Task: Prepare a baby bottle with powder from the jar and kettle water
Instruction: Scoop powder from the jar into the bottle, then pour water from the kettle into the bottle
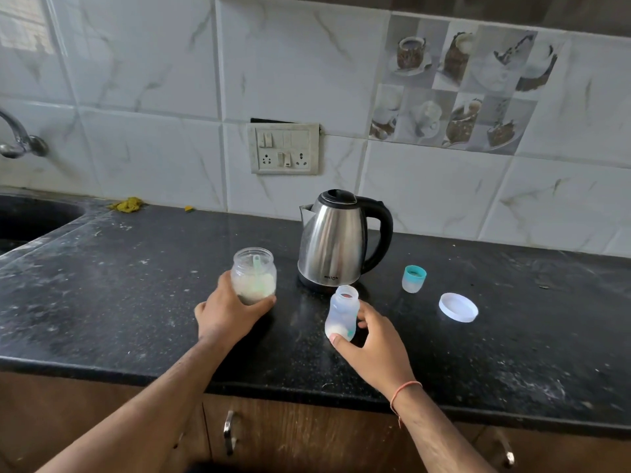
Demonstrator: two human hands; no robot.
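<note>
Head view. My left hand (228, 310) grips the open powder jar (253, 275), which stands on the black table (136, 285) at 9 o'clock from the steel kettle (336, 241); a pale green scoop (258, 273) leans inside it. My right hand (370, 339) curls thumb and fingers around the baby bottle (342, 314), uncapped, tilted, just at 6 o'clock of the kettle, white powder in its base. The teal-ringed bottle cap (414, 278) and the white jar lid (458, 307) lie at 3 to 4 o'clock of the kettle, apart.
</note>
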